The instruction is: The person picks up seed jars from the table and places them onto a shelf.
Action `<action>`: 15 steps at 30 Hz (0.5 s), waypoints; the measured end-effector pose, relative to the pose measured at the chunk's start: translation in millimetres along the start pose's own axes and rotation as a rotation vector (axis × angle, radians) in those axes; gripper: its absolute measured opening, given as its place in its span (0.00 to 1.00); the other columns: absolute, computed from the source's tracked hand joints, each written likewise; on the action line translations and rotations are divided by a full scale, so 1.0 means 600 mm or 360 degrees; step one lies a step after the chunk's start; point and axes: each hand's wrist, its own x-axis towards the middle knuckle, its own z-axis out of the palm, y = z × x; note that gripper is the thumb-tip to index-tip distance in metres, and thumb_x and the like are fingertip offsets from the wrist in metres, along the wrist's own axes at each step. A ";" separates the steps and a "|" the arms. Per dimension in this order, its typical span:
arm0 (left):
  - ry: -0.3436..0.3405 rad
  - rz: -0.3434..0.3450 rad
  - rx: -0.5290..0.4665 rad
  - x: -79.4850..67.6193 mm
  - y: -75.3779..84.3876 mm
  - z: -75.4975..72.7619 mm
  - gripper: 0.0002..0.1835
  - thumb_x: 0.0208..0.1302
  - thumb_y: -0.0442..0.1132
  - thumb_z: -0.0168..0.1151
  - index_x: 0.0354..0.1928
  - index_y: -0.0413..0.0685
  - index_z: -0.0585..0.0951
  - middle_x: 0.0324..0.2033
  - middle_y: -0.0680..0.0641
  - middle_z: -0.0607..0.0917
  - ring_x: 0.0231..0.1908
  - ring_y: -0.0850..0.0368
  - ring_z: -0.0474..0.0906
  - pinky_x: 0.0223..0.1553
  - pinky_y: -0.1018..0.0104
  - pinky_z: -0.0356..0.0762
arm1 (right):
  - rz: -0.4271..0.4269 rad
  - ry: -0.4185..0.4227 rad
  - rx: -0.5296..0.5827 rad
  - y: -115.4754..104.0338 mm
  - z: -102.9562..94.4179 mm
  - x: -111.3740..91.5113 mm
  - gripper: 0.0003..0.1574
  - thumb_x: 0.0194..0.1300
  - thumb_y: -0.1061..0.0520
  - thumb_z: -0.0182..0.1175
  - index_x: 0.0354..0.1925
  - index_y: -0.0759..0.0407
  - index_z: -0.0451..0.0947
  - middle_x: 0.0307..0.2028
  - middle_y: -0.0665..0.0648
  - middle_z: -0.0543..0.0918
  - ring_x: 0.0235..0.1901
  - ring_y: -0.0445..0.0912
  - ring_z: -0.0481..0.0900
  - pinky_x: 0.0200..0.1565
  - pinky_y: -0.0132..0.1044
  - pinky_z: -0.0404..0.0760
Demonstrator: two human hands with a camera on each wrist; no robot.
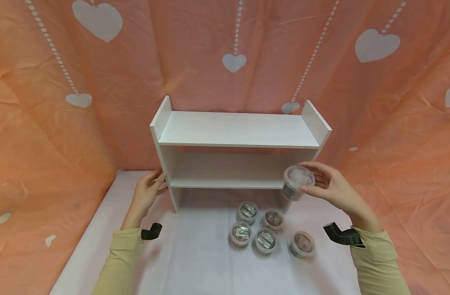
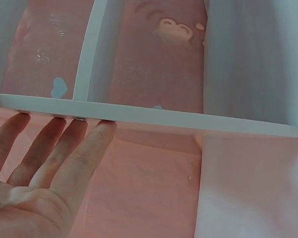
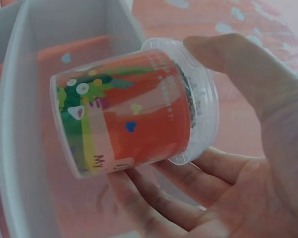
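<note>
A white two-tier shelf (image 1: pixel 239 130) stands in the middle of the head view. My left hand (image 1: pixel 148 192) touches the outside of its left side panel; in the left wrist view the straight fingers (image 2: pixel 72 153) meet that panel's face (image 2: pixel 149 116). My right hand (image 1: pixel 329 188) holds a clear lidded plastic cup (image 1: pixel 297 182) beside the shelf's right side, above the table. In the right wrist view the cup (image 3: pixel 129 111) has a red, green and yellow print. The thumb is at the rim of its clear lid (image 3: pixel 201 99), the fingers around the opposite side.
Several similar lidded cups stand on the white table; one cup (image 1: pixel 264 241) is grouped with others before the shelf, and another cup (image 1: pixel 302 244) stands apart to the right. An orange curtain (image 1: pixel 199 73) with white hearts hangs behind and at both sides.
</note>
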 end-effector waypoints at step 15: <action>-0.0002 -0.0054 -0.0017 -0.002 0.004 0.002 0.30 0.72 0.46 0.52 0.69 0.36 0.63 0.63 0.34 0.68 0.60 0.39 0.67 0.52 0.50 0.76 | 0.0019 0.0032 0.0055 -0.091 0.013 0.077 0.31 0.61 0.66 0.64 0.61 0.68 0.68 0.50 0.58 0.78 0.48 0.43 0.80 0.45 0.29 0.81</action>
